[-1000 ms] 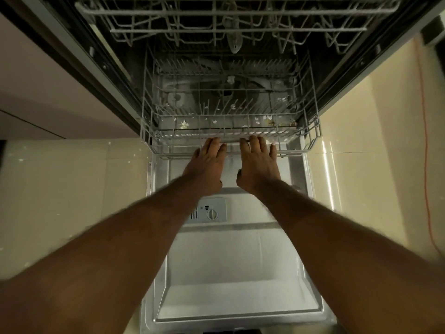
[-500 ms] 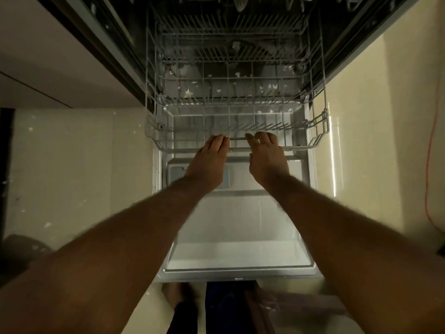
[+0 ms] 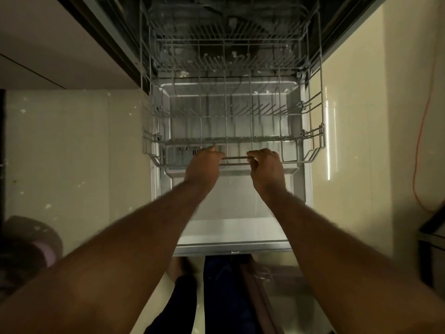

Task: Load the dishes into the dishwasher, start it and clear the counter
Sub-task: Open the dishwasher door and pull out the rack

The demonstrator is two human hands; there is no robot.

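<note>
While the rack [image 3: 231, 109] is lying lengthwise over the door [image 3: 231, 227], my left hand [image 3: 203, 166] and right hand [image 3: 266, 168] are gripping its front bar.

coated wire rack [image 3: 231, 141], glossy floor tiles [image 3: 79, 150]

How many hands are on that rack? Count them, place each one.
2. The left hand grips the front bar of the rack left of centre; the right hand grips the same bar right of centre. No other hand shows.
</note>
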